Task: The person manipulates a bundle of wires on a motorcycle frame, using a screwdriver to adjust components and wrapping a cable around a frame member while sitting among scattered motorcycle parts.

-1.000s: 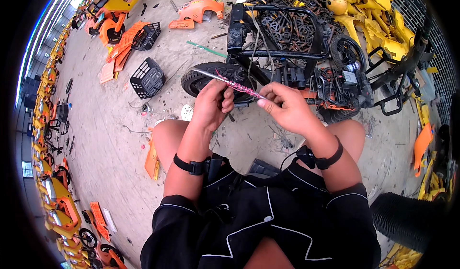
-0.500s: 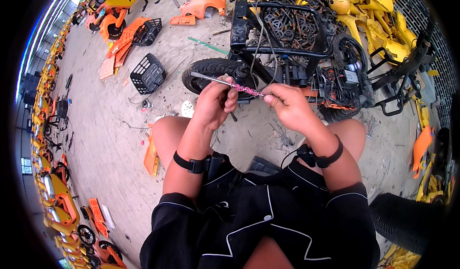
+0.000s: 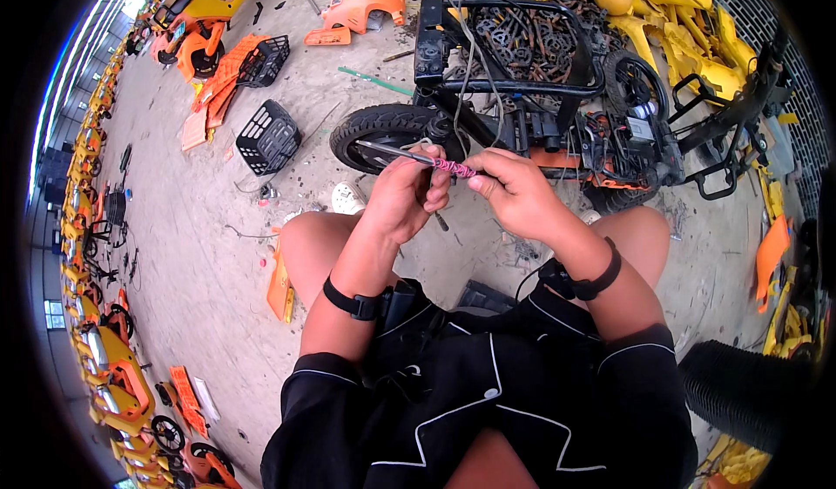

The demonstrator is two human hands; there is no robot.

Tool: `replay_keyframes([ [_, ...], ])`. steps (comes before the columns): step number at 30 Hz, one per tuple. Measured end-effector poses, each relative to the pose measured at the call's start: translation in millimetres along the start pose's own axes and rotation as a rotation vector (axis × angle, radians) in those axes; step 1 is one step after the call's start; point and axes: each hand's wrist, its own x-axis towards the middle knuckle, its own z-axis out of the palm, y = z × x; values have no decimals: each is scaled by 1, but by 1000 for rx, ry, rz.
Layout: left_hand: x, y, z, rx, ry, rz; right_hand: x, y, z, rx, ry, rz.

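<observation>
I hold a slim metal rod (image 3: pixel 390 150) slanting between my hands, with pink wire (image 3: pixel 452 168) coiled round its right part. My left hand (image 3: pixel 407 193) is closed round the rod just left of the coil, fingers curled. My right hand (image 3: pixel 514 193) pinches the coiled end with thumb and forefinger, partly hiding it. Behind them lies a black tire (image 3: pixel 357 128) on a stripped black scooter frame (image 3: pixel 522 97), with cables (image 3: pixel 470 45) hanging over it.
A black plastic basket (image 3: pixel 268 136) and a second one (image 3: pixel 266 60) lie left, near orange panels (image 3: pixel 209 88). Chains and sprockets (image 3: pixel 514 32) are heaped behind the frame, beside yellow body parts (image 3: pixel 679 19). Scooters (image 3: pixel 117 367) line the left edge; bare concrete floor (image 3: pixel 200 245) surrounds me.
My left hand and the rod have shifted right and slightly down, nearer my right hand. Less of the pink coil shows between the hands.
</observation>
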Motion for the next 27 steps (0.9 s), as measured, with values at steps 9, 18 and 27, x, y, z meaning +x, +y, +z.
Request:
replay_keyframes([
  [9,6,-5,-15,-28,3,-29,1,-11,7,259,-5,227],
  [18,14,-15,-20,64,50,48,-2,5,14,193,51,123],
  [27,18,-12,0,-153,218,128,4,-16,13,153,-5,258],
])
